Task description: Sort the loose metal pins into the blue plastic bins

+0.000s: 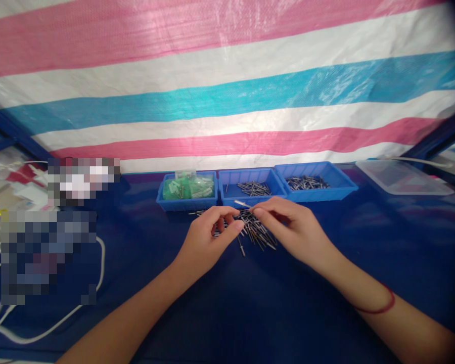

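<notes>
A loose pile of blind rivets [260, 233], with thin dark stems and silvery bodies, lies on the dark blue tabletop [227, 313]. Over the pile's right side, my right hand [293, 225] pinches one blind rivet [242, 203] between thumb and index finger, its pale end pointing left. At the left side of the pile, my left hand [208, 235] has curled fingers, with a small gap between thumb and index tips; I see nothing held there. One rivet [242, 248] lies just below the left thumb, at the near edge of the pile.
Behind the pile stand three blue bins: the left bin [185, 205] with green-and-clear bags, the middle bin [231, 177] and right bin [337, 174] with rivets. A translucent lid [402, 177] lies at right. A white cable [103, 258] loops at left beside blurred-out areas.
</notes>
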A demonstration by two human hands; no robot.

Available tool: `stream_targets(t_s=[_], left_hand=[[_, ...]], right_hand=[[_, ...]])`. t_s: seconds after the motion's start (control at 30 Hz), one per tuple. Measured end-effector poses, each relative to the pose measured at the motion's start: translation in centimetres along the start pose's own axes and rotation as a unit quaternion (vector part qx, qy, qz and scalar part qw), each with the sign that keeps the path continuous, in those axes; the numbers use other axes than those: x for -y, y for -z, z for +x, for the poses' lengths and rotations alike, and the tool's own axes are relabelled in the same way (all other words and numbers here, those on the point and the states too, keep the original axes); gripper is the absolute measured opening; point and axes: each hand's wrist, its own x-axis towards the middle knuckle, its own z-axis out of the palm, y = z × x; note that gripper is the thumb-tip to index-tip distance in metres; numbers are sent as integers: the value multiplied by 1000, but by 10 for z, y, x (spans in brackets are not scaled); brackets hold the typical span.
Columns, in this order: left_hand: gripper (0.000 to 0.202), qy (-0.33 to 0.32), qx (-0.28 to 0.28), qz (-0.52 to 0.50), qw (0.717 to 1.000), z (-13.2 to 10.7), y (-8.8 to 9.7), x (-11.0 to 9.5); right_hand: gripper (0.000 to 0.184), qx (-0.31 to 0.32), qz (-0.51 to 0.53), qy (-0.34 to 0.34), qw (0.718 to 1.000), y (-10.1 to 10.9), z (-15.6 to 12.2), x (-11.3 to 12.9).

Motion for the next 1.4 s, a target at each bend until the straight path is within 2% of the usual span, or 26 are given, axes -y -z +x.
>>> stream_targets(t_s=[0.1,0.17,0.23,0.3,0.4,0.53,0.6,0.7,0.8,0.9,0.97,1.03,1.13,1.23,1.33,1.4], left_hand=[[26,6,2,-1,1000,0,0,-1],[25,4,5,6,1000,-1,1,-2],[23,0,10,17,1000,-1,0,-3],[20,-10,23,31,999,0,-1,-2],[18,-45,56,52,996,1,-4,0],[21,-120,106,124,979,-1,-7,6],[25,-158,152,181,959,-2,-6,7],[30,-188,213,230,931,-4,-4,9],[25,-203,227,242,921,-2,-2,11],[20,-216,227,253,915,0,-3,13],[18,-219,210,258,917,1,-5,15],[18,-214,170,244,930,2,-6,15],[16,-185,82,151,968,3,-6,13],[12,-114,6,40,993,1,-6,10],[10,-43,-17,-63,997,-1,-7,8],[11,-17,-18,-135,990,-2,-9,8]], right_hand=[[22,-129,-99,-23,986,25,8,-16],[24,-185,-231,-37,954,44,14,-30],[24,-198,-352,-54,913,57,20,-46],[26,-211,-392,-74,892,60,24,-59],[31,-206,-420,-96,878,54,27,-70],[38,-169,-450,-110,870,47,27,-65],[38,-175,-437,-105,876,45,24,-58],[32,-170,-389,-88,901,41,20,-46],[26,-140,-328,-66,932,32,16,-34],[22,-108,-292,-36,950,24,13,-25],[22,-81,-275,-15,958,19,11,-20],[21,-47,-244,1,969,15,9,-17],[21,8,-148,-11,989,6,5,-10],[21,71,-53,-50,995,-4,0,-1],[17,121,-1,-36,992,-11,-3,5],[17,124,30,-27,991,-12,-3,7]])
